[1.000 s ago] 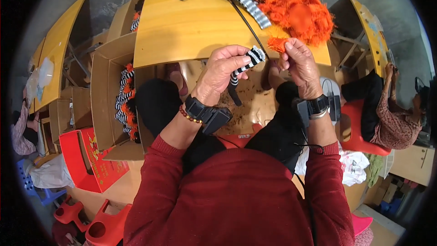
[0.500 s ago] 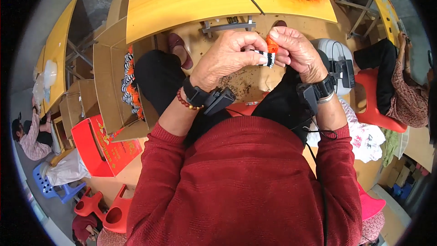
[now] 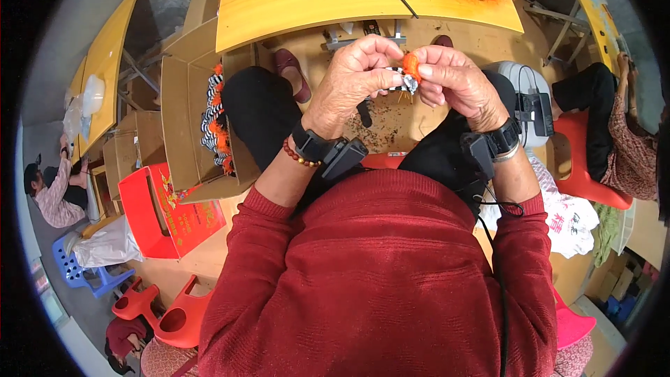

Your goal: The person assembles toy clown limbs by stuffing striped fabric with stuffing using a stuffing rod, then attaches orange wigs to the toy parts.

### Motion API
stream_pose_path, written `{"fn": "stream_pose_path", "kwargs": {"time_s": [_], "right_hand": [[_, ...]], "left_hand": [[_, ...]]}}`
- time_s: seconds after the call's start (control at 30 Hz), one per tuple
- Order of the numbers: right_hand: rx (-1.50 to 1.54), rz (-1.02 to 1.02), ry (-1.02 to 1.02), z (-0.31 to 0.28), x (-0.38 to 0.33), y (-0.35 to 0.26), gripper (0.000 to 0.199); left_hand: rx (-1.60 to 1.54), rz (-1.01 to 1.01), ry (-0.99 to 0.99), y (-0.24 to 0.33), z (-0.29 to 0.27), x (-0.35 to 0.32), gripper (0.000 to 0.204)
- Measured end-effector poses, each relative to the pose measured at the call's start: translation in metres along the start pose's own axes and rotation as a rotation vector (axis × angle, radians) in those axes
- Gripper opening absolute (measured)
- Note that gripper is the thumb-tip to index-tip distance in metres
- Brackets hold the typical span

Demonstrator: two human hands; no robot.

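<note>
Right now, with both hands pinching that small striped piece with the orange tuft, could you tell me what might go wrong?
1. The small black-and-white striped fabric piece with an orange fluffy tuft is pinched only at the fingertips of the left hand and right hand; it could slip to the littered floor.
2. Fingers hide much of it, so misalignment may go unnoticed.

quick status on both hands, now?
Left hand: closed, fingertips pinching the small black-and-white striped piece.
Right hand: closed, pinching the orange fluffy tuft on that same piece.
</note>
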State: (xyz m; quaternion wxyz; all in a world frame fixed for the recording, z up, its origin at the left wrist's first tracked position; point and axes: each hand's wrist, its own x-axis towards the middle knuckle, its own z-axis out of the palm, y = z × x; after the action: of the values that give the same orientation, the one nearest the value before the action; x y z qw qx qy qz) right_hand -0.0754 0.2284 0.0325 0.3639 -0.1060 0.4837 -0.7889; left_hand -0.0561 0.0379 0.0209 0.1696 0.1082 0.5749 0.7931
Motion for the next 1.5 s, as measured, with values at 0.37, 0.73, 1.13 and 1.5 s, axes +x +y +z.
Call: {"fn": "stream_pose_path", "kwargs": {"time_s": [0.37,0.73,1.13,1.5], "right_hand": [[-0.245,0.015,0.206,0.016,0.0,0.007,0.018],[-0.097,-0.07,0.224,0.021,0.002,0.023,0.013],[0.007,-0.14,0.329,0.026,-0.001,0.043,0.016],[0.075,-0.096,0.133,0.025,-0.008,0.046,0.016]], "left_hand": [[-0.069,0.056,0.016,-0.014,0.009,-0.006,0.027],[-0.249,0.034,0.142,-0.028,0.017,-0.018,0.026],[-0.302,-0.089,0.059,-0.034,0.015,-0.026,0.012],[-0.354,-0.073,0.015,-0.027,0.006,-0.032,0.011]]}}
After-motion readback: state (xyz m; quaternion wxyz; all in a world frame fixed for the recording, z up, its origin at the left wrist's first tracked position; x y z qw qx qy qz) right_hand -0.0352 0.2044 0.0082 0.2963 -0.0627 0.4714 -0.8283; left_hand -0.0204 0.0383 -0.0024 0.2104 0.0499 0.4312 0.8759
